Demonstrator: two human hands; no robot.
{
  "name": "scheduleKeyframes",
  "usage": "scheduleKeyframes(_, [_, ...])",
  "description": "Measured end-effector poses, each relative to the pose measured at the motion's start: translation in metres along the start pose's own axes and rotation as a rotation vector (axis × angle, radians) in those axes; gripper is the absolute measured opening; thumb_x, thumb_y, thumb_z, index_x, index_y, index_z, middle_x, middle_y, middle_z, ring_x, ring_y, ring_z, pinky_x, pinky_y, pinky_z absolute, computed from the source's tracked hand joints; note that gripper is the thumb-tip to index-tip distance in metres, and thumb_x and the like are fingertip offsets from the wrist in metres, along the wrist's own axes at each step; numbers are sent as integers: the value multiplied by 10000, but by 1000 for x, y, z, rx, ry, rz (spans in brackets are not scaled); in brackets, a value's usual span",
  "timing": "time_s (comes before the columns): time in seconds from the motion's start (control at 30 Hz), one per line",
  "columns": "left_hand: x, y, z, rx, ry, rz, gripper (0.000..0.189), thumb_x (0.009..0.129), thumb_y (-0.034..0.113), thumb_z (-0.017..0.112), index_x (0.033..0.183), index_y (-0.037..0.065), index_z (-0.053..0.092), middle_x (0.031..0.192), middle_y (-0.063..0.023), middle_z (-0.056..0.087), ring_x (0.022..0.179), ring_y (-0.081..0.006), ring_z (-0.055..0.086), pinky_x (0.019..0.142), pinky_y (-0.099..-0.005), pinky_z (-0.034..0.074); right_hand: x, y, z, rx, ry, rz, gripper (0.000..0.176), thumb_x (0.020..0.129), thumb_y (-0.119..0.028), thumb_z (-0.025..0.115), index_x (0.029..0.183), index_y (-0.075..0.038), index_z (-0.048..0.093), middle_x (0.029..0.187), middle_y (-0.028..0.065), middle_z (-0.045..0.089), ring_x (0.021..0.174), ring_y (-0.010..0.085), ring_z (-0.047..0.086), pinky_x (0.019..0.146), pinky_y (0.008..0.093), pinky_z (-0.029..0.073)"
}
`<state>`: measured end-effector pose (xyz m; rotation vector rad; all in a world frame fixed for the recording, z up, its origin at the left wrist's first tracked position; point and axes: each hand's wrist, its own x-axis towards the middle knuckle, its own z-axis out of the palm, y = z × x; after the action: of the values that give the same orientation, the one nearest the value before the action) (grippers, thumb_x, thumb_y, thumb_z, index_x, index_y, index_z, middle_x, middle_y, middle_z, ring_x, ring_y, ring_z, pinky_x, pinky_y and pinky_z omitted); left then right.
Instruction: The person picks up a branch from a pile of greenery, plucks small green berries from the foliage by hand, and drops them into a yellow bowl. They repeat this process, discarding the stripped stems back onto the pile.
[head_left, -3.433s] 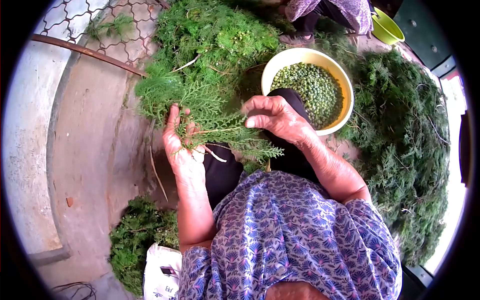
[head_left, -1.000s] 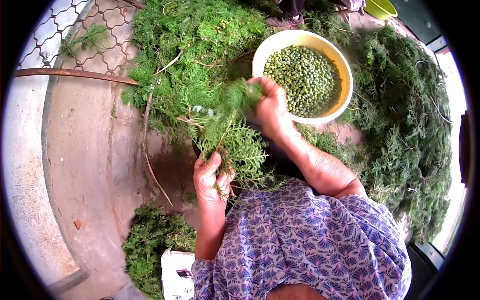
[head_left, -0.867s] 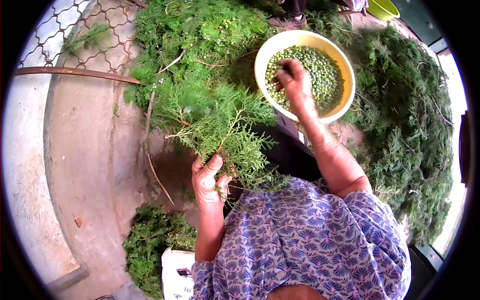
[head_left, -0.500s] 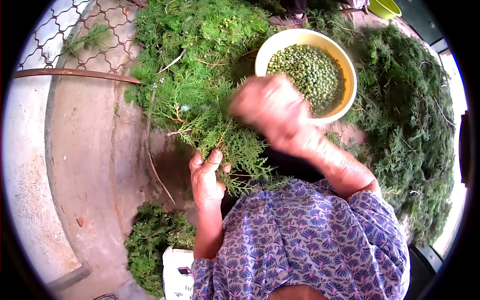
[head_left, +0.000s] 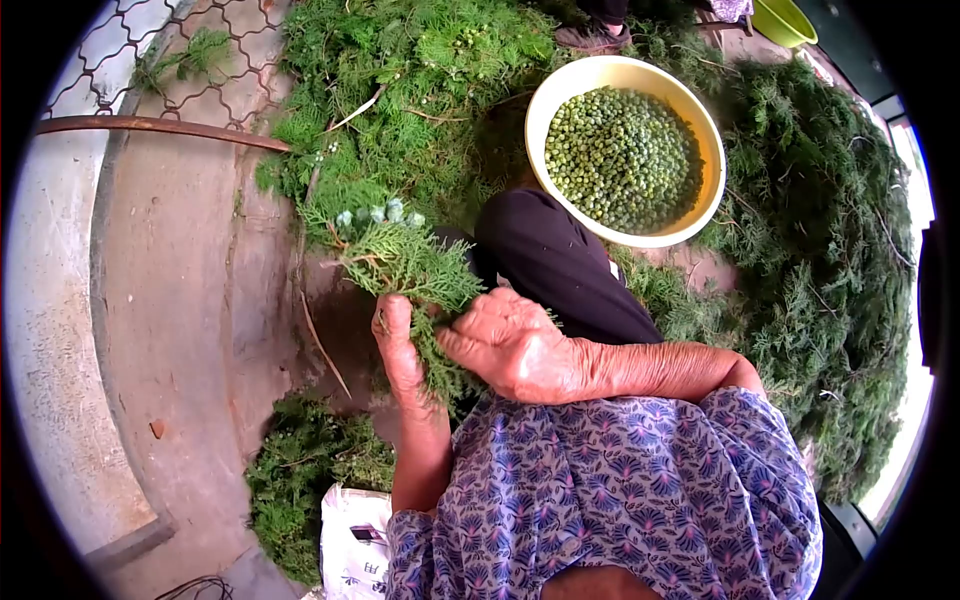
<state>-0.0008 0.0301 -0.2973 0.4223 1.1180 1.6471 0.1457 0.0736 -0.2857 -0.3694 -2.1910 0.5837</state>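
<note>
My left hand (head_left: 402, 345) is closed around a leafy cypress sprig (head_left: 405, 262), thumb pointing up along it. Several pale blue-green cones (head_left: 380, 214) show at the sprig's far end. My right hand (head_left: 515, 345) is curled shut at the sprig's right side, close to the left hand. Its fingertips are tucked down into the foliage and partly hidden. Beyond the hands stands a pale yellow basin (head_left: 537, 130) holding many small round green cones (head_left: 622, 160).
Cut green branches (head_left: 400, 110) are heaped ahead, and a larger pile (head_left: 810, 250) lies at right. A smaller heap (head_left: 310, 480) sits by a white bag (head_left: 350, 540) at lower left. Another person's shoe (head_left: 595, 38) and a yellow-green tub (head_left: 783, 22) are at the top.
My right hand has come down from near the basin to the sprig, uncovering my dark-trousered knee. The sprig in my left hand has turned, and its pale cones now show clearly.
</note>
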Motion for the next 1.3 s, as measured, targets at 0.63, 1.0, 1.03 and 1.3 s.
scheduleKeyframes(0.63, [-10, 28, 3, 210, -38, -228, 293, 792, 248, 584, 921, -15, 586, 789, -80, 616, 557, -142, 570, 490, -244, 462, 33, 56, -8, 856, 332, 759, 160, 807, -137, 643, 884, 1, 622, 688, 16, 593, 633, 70, 514, 576, 242, 437])
scheduleKeyframes(1.0, [-4, 10, 18, 379, -202, -227, 268, 800, 273, 594, 831, 7, 604, 730, -44, 579, 592, -116, 550, 540, -235, 443, 23, 86, -4, 419, 688, 797, 114, 843, -110, 582, 864, 1, 585, 668, 25, 548, 575, 77, 461, 561, 225, 412])
scheduleKeyframes(1.03, [-5, 9, 16, 377, -219, -177, 246, 805, 255, 582, 795, 9, 582, 672, -36, 545, 550, -112, 533, 497, -228, 427, 23, 94, -19, 587, 718, 1029, 155, 860, -131, 562, 917, 13, 572, 663, 32, 541, 574, 90, 474, 539, 244, 416])
scheduleKeyframes(1.3, [-9, 14, 15, 544, -109, -80, 260, 783, 259, 613, 834, 4, 625, 765, -58, 602, 654, -131, 561, 572, -252, 445, -29, 156, -62, -700, 499, 744, 328, 777, -28, 580, 1102, -47, 538, 1042, 167, 554, 923, 308, 561, 821, 389, 473])
